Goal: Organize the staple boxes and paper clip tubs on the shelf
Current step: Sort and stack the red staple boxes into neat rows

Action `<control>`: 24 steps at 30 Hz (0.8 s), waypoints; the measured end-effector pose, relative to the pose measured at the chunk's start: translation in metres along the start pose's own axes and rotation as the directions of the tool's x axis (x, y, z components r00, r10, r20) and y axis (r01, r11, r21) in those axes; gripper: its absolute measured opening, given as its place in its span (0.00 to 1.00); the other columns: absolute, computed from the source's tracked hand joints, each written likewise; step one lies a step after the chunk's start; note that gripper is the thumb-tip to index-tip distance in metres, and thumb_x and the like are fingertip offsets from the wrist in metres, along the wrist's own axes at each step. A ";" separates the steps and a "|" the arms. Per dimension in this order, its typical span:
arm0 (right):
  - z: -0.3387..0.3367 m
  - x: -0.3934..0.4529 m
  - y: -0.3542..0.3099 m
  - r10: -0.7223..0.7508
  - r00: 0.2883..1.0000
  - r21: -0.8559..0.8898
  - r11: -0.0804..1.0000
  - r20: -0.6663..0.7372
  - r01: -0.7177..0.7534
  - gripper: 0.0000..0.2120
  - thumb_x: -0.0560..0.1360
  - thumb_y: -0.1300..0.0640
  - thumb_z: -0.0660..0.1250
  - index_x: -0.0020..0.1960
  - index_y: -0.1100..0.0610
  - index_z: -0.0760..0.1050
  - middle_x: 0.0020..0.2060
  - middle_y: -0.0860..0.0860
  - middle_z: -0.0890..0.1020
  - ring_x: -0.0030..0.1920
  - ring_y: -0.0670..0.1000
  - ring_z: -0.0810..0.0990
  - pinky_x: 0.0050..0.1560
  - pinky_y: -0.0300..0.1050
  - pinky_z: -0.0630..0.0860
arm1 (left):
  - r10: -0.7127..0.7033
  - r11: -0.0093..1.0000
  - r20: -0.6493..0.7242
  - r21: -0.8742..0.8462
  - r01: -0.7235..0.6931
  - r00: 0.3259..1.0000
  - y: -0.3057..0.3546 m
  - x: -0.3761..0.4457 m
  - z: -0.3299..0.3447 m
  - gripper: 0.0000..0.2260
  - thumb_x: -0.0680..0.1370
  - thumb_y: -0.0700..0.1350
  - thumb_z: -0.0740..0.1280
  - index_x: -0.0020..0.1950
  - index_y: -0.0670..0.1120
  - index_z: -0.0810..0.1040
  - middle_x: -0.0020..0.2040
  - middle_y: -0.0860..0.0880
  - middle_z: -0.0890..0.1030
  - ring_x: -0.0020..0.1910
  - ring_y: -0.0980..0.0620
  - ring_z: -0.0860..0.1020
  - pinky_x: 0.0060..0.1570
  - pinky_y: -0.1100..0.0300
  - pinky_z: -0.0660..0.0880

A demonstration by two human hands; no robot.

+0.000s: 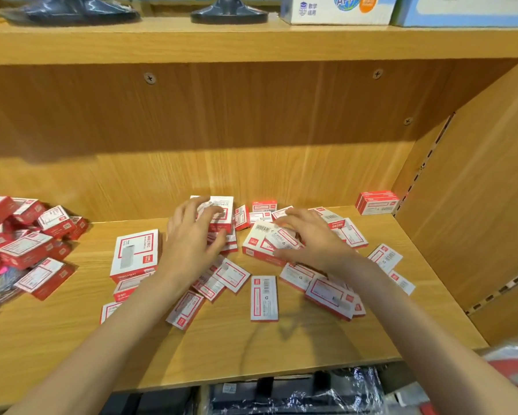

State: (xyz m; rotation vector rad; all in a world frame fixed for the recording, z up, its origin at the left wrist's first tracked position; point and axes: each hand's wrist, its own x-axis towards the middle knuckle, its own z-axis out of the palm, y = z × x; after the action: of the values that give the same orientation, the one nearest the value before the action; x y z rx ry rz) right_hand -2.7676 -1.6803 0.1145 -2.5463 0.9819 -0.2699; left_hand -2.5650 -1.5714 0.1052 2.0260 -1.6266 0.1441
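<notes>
Several red-and-white staple boxes lie scattered across the wooden shelf [281, 339]. My left hand [191, 235] reaches over a tall stack of larger boxes [221, 205] at the back centre, fingers curved against its front. My right hand [308, 238] lies spread over a flat box [257, 244] and smaller ones beside it, fingers mostly straight. A larger white-faced box [136, 253] lies to the left of my left hand. Two small boxes [377, 202] are stacked neatly in the back right corner. A clear tub of coloured paper clips [3, 280] shows at the far left edge.
A jumbled heap of red staple boxes [27, 235] fills the shelf's left end. The right side panel [476, 205] closes the shelf. Above, another shelf holds dark stands [229, 12] and cartons [335, 9]. Wrapped goods [296, 393] sit below the front edge.
</notes>
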 end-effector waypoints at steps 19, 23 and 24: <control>-0.026 -0.152 0.102 0.313 0.937 0.015 0.949 -0.152 -0.315 0.24 0.68 0.44 0.69 0.60 0.47 0.66 0.56 0.43 0.68 0.58 0.43 0.65 0.54 0.33 0.63 | 0.490 0.871 0.415 -0.201 -0.448 0.767 0.173 0.052 0.099 0.14 0.77 0.50 0.62 0.62 0.51 0.74 0.64 0.52 0.72 0.66 0.50 0.64 0.66 0.52 0.55; -0.038 -0.139 0.105 0.368 0.902 0.170 0.927 -0.227 -0.336 0.18 0.68 0.47 0.70 0.53 0.47 0.66 0.52 0.42 0.68 0.56 0.43 0.66 0.48 0.32 0.63 | 0.428 0.886 0.458 -0.043 -0.461 0.780 0.169 0.056 0.107 0.19 0.76 0.50 0.61 0.67 0.51 0.68 0.69 0.52 0.65 0.69 0.51 0.59 0.69 0.53 0.52; -0.037 -0.130 0.105 0.381 0.894 0.187 0.921 -0.238 -0.342 0.17 0.68 0.47 0.70 0.52 0.46 0.66 0.53 0.42 0.67 0.56 0.43 0.65 0.49 0.32 0.64 | 0.427 0.888 0.437 -0.037 -0.458 0.792 0.167 0.055 0.109 0.18 0.76 0.50 0.62 0.66 0.50 0.68 0.68 0.52 0.66 0.69 0.52 0.60 0.69 0.53 0.53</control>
State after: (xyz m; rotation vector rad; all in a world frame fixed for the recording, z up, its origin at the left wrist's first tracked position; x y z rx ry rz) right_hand -2.9379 -1.6743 0.0982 -2.1793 1.4614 -0.5657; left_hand -2.7320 -1.6920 0.0903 1.7663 -2.4026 -0.0981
